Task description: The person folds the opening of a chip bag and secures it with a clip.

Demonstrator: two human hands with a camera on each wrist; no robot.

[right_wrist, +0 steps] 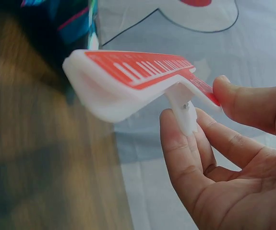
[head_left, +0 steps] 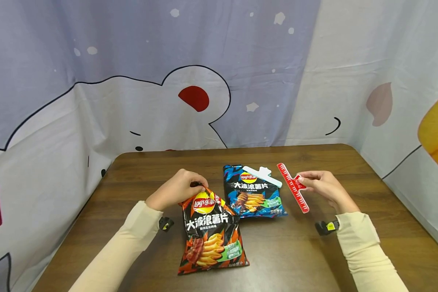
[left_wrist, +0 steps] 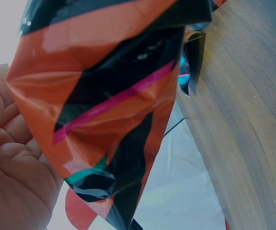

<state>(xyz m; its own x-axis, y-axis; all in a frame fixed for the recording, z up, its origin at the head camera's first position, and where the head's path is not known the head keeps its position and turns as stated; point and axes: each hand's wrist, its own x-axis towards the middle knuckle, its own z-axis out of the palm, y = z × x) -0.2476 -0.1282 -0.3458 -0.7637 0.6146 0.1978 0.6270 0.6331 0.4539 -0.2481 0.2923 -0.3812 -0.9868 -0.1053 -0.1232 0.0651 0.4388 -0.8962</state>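
Observation:
My left hand (head_left: pixel 180 187) pinches the top edge of a red and black potato chip bag (head_left: pixel 209 239), whose upper end is folded over and lifted at an angle. In the left wrist view the side of this bag (left_wrist: pixel 114 96) fills the middle, beside the palm. My right hand (head_left: pixel 325 187) holds a red and white bag clip (head_left: pixel 293 188) by its handle, thumb on one side and fingers on the other. Seen in the right wrist view, the clip's long ruler-marked bar (right_wrist: pixel 142 67) points away from the fingers.
Behind the red bag lies a blue and black potato chip bag (head_left: pixel 255 194) with a pale blue-white bag clip (head_left: pixel 263 175) across its upper right corner. Both bags are on a brown wooden table (head_left: pixel 288 259). A printed curtain (head_left: pixel 259 61) hangs along the table's back and sides.

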